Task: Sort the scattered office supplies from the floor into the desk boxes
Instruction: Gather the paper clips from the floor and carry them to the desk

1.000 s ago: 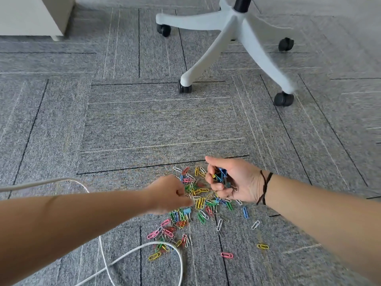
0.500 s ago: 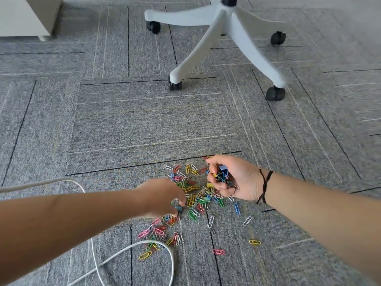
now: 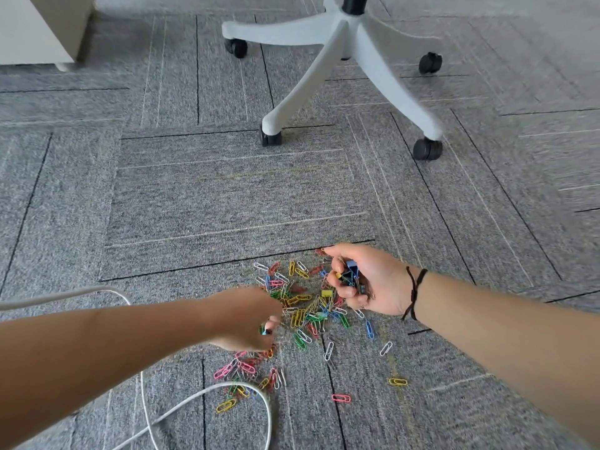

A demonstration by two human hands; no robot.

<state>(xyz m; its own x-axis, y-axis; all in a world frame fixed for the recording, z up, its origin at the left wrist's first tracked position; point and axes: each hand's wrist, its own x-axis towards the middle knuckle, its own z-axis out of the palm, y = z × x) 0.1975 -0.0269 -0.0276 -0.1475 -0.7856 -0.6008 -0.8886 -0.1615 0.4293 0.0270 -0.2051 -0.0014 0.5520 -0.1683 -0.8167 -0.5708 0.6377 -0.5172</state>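
Several coloured paper clips [image 3: 300, 315] lie scattered in a pile on the grey carpet, with a yellow binder clip [image 3: 327, 293] among them. My right hand [image 3: 367, 280] hovers over the pile's far right side, palm up, curled around a bunch of small binder clips [image 3: 350, 275], blue and black. My left hand [image 3: 250, 316] is down on the pile's left side, fingers pinched on a small blue-green clip [image 3: 266, 331]. No desk boxes are in view.
A white office chair base [image 3: 344, 60] on black castors stands on the carpet beyond the pile. A white cable [image 3: 207, 394] loops across the floor at the lower left, over some clips. A pale cabinet corner [image 3: 39, 27] sits top left.
My left hand has drawn back toward me along the pile's left side and pinched up a small clip. My right hand keeps its bunch of clips, almost still.
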